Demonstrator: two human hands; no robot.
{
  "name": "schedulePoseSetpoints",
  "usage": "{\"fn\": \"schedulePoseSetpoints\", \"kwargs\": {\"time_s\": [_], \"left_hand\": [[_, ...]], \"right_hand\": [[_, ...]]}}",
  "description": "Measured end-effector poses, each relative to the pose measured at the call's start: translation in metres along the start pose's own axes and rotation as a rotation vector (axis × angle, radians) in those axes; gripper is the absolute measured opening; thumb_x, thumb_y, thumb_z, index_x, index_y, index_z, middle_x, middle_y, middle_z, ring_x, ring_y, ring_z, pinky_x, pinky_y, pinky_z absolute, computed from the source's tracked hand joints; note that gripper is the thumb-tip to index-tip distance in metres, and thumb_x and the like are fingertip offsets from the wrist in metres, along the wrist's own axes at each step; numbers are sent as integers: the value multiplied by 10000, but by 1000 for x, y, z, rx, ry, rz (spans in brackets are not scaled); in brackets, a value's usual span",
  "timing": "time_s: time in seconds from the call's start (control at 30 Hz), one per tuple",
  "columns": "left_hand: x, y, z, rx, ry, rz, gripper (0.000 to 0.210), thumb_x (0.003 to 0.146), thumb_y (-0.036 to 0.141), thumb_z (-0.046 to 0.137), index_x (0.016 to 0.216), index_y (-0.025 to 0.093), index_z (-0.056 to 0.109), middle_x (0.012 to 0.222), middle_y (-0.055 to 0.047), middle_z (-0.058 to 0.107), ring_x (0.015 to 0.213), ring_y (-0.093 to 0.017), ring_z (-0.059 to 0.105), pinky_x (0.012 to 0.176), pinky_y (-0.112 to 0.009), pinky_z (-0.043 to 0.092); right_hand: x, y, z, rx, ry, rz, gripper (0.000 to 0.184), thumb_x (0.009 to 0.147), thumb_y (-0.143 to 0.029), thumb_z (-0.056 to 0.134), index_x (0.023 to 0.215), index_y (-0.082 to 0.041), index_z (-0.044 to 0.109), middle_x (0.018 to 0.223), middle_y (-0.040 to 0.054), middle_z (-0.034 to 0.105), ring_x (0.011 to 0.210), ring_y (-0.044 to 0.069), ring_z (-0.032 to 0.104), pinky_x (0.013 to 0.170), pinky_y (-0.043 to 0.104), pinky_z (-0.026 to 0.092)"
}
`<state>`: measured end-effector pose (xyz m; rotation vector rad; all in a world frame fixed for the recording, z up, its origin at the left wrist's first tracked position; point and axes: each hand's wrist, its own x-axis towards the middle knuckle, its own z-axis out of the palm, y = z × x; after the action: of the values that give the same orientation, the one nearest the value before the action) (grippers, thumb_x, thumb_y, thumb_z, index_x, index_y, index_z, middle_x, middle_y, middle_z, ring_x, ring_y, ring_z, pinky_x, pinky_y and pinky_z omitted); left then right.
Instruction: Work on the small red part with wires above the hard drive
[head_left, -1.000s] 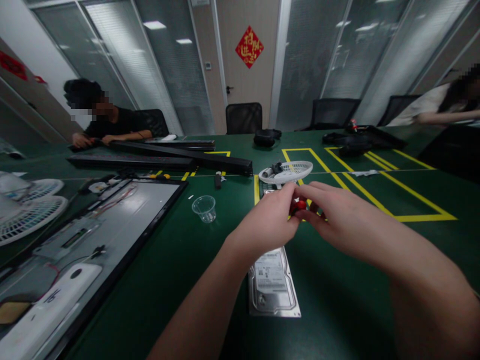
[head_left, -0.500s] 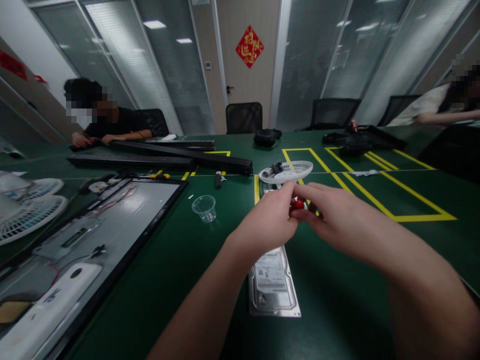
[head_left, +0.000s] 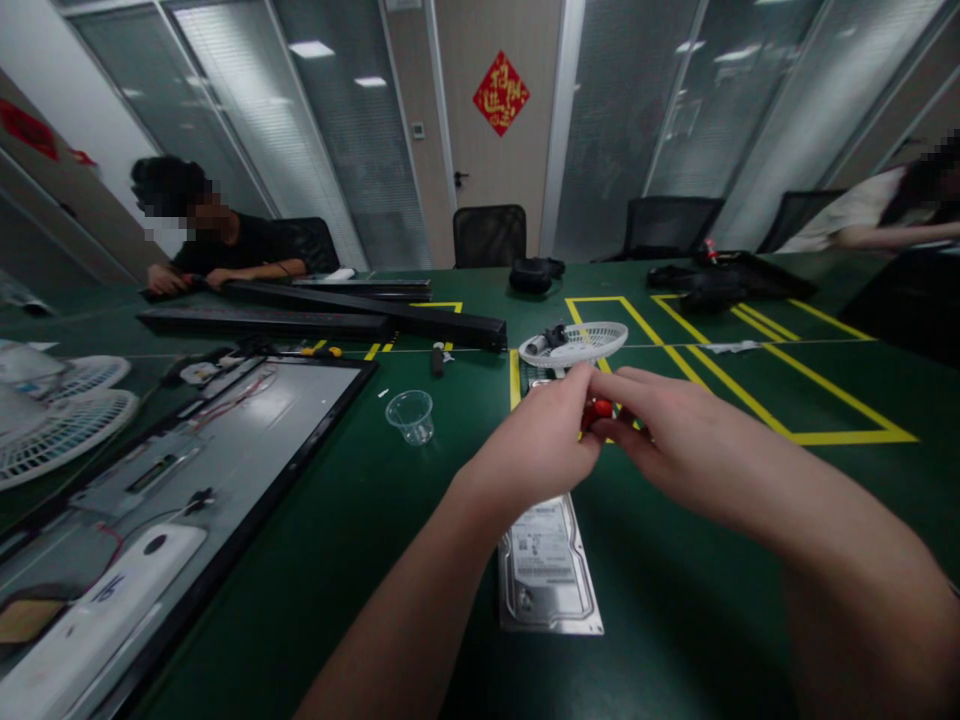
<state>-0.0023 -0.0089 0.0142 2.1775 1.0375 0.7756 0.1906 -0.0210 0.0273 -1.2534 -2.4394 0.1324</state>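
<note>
My left hand (head_left: 544, 435) and my right hand (head_left: 660, 415) meet above the table, fingertips together. Between them shows the rounded end of a small red object (head_left: 602, 408) with a dark part beside it; its kind is hidden. My right fingers are bent around this object. My left fingers curl away from view, so what they grip cannot be seen. Below my left hand a silver hard drive (head_left: 551, 575) lies label up, its far part covered by the hand. Just beyond my fingers sits a white slatted oval cover (head_left: 600, 340) with dark and grey parts in it.
A clear plastic cup (head_left: 411, 415) stands left of my hands. Farther left lies an opened display panel (head_left: 247, 430) with a white casing (head_left: 120, 600) on it. Long black bars (head_left: 315, 325) lie near a seated person (head_left: 247, 240). Yellow tape (head_left: 847, 437) marks the right side.
My hands stay nearly in place, with a slight shift of the fingers around the red object. The rest of the table looks the same.
</note>
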Motion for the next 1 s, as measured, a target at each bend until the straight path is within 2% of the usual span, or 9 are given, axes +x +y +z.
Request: {"fn": "schedulePoseSetpoints", "kwargs": {"time_s": [0.1, 0.23, 0.37, 0.43, 0.57, 0.73, 0.83, 0.9, 1.0], "left_hand": [[0, 0, 1, -10, -6, 1, 300, 914, 96, 627, 1188, 212, 583, 1188, -119, 765, 1089, -289, 741, 905, -413, 611], [2, -2, 4, 30, 8, -4, 253, 893, 145, 680, 1119, 208, 584, 1194, -134, 761, 1086, -310, 730, 911, -442, 604], [1, -2, 3, 59, 7, 3, 311, 891, 79, 614, 1177, 199, 590, 1189, -130, 763, 1066, -300, 729, 924, -447, 596], [1, -2, 2, 41, 5, 7, 294, 908, 75, 603, 1172, 201, 582, 1183, -126, 765, 1066, -293, 734, 918, -435, 600], [0, -2, 3, -5, 11, 6, 310, 936, 80, 602, 1214, 216, 580, 1202, -119, 765, 1111, -287, 738, 932, -420, 613], [1, -3, 4, 26, 14, 13, 256, 899, 129, 665, 1136, 193, 594, 1215, -146, 755, 1100, -310, 733, 930, -455, 618], [1, -3, 3, 30, 14, 13, 267, 903, 103, 624, 1154, 190, 603, 1196, -141, 762, 1069, -303, 738, 945, -475, 615], [1, -2, 2, 20, 5, 6, 273, 916, 94, 614, 1168, 196, 599, 1203, -140, 765, 1083, -301, 741, 945, -464, 618], [0, -2, 1, 3, -5, 2, 273, 935, 92, 613, 1182, 206, 587, 1208, -134, 768, 1115, -298, 743, 929, -432, 621]], "right_hand": [[1, 1, 0, 6, -8, -11, 339, 953, -14, 525, 1122, -219, 736, 1153, 92, 794, 1001, 254, 746, 847, 370, 527], [3, 0, 2, -68, -21, 114, 195, 1041, -207, 601, 1163, -206, 753, 1085, 113, 818, 908, 284, 754, 761, 386, 510], [2, -1, 1, -95, -43, 157, 208, 1051, -343, 672, 1184, -204, 752, 1032, 112, 820, 822, 280, 739, 687, 374, 483], [1, -1, 0, -58, -20, 96, 165, 1021, -240, 676, 1172, -213, 737, 1095, 106, 814, 884, 273, 742, 727, 365, 500], [1, 0, -1, -10, 9, -7, 336, 932, -13, 566, 1142, -218, 730, 1178, 99, 797, 1011, 264, 742, 842, 367, 516], [3, 1, 1, -79, -21, 115, 207, 1046, -251, 636, 1207, -213, 760, 1069, 110, 823, 861, 280, 741, 732, 383, 493], [2, 1, 1, -92, -28, 144, 213, 1045, -330, 678, 1195, -206, 763, 1029, 108, 820, 807, 273, 728, 686, 376, 477], [1, 0, 0, -61, -8, 84, 197, 1020, -240, 676, 1200, -215, 751, 1084, 97, 814, 876, 271, 736, 728, 372, 495], [0, -1, -1, 10, 14, -20, 351, 953, -35, 564, 1185, -234, 738, 1174, 73, 795, 1003, 252, 742, 842, 367, 517]]}}
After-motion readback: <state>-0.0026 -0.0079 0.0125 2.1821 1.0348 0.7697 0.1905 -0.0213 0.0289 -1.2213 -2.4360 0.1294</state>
